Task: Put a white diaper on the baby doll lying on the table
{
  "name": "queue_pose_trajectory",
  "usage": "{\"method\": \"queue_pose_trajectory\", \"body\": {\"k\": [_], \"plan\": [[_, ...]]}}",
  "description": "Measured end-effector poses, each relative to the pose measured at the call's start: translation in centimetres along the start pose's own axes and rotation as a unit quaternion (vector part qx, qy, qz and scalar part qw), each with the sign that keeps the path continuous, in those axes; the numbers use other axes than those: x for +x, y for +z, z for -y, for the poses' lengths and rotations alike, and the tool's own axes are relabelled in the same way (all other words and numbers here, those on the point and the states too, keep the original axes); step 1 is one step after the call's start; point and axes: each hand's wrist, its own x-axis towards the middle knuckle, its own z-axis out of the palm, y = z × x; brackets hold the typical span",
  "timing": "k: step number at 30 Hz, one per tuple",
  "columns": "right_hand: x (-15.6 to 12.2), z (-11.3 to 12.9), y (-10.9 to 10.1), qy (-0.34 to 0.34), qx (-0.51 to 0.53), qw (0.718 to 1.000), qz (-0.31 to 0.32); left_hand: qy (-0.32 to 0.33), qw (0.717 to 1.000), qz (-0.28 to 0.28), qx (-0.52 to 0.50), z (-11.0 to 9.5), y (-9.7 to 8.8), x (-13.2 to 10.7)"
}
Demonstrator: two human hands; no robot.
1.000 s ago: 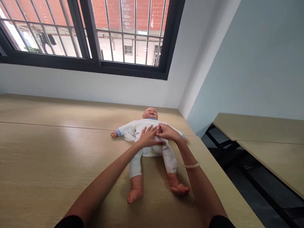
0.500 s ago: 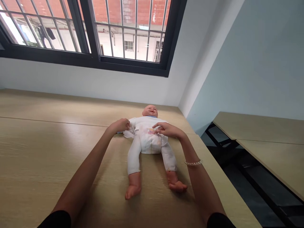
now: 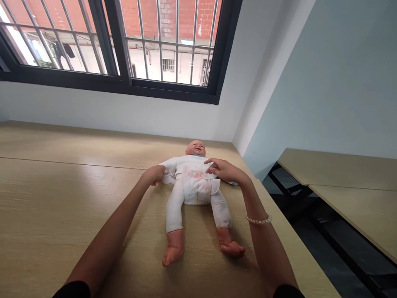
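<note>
Daylight enters through the far window, leaving pale sheen on the table at left; soft shadows surround the doll.

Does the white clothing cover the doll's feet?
No, both of its feet show bare below the ends of the white trouser legs.

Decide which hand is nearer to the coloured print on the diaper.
Right. The right hand is close beside the coloured print, on its right; the left hand is farther, on its left, by the diaper's side flap.
</note>
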Motion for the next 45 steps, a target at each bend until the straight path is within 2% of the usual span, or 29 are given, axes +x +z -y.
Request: {"method": "queue_pose_trajectory", "body": {"k": [3,7,11,18,24,31,37,42,45], "plan": [[0.6,-0.1,0.7,0.004,-0.011,0.998,0.062,-0.048,0.996,0.065,0.027,0.2,0.2,0.2],[0.6,-0.3,0.5,0.001,0.001,0.995,0.096,-0.044,0.990,0.132,-0.002,-0.4,0.7,0.3],[-0.2,-0.4,-0.6,0.009,-0.014,0.997,0.075,-0.027,0.982,0.178,-0.052,-0.7,1.2,0.3],[-1.3,0.0,-1.7,0.024,-0.089,0.995,0.031,-0.011,0.964,0.186,-0.191,-0.6,1.0,0.4],[-1.5,-0.2,-2.0,0.046,-0.097,0.994,0.020,0.009,0.936,0.155,-0.316,-1.0,0.9,0.1],[-1.6,0.1,-1.9,0.048,-0.106,0.993,0.024,0.005,0.912,0.079,-0.403,-1.1,1.7,0.8],[-1.7,0.3,-2.0,0.053,-0.109,0.992,0.025,0.000,0.911,0.011,-0.412,-1.2,2.7,1.2],[-1.7,0.4,-1.9,0.060,-0.101,0.993,0.022,0.039,0.919,-0.086,-0.382,-1.3,4.1,1.2],[-1.5,0.2,-1.8,0.055,-0.105,0.993,0.021,0.052,0.929,-0.115,-0.348,-1.3,4.3,1.2]]}}
